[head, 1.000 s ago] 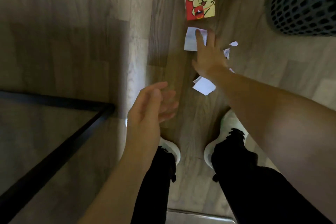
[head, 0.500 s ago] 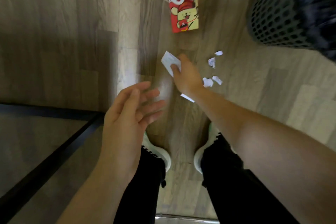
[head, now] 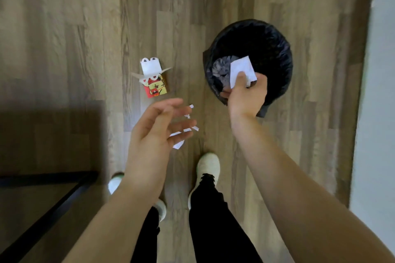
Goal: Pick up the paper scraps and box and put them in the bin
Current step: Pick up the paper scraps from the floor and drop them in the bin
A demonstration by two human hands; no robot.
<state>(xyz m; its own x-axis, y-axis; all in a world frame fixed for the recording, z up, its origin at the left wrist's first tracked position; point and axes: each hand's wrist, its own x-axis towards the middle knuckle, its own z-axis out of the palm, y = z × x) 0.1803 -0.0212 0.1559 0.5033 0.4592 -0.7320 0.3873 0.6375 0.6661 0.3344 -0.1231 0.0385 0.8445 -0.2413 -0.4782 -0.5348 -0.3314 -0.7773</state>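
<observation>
My right hand [head: 248, 95] grips a white paper scrap [head: 241, 68] and holds it over the mouth of the round black bin [head: 275, 49], which is lined with a dark bag. My left hand [head: 156, 132] hovers above the floor with fingers apart and nothing in it. Several small white paper scraps [head: 178, 145] lie on the wood floor under and beside its fingers. A red and yellow cartoon box [head: 155, 87] with white handles lies on the floor left of the bin.
A dark table with a black edge [head: 53, 209] fills the lower left. My two feet in white shoes [head: 208, 166] stand on the wooden floor [head: 85, 28]. A pale wall [head: 378, 113] runs along the right.
My right hand lifted a paper scrap off the floor and carried it right, over the bin. The view shifted so the whole bin shows. My left hand stayed open.
</observation>
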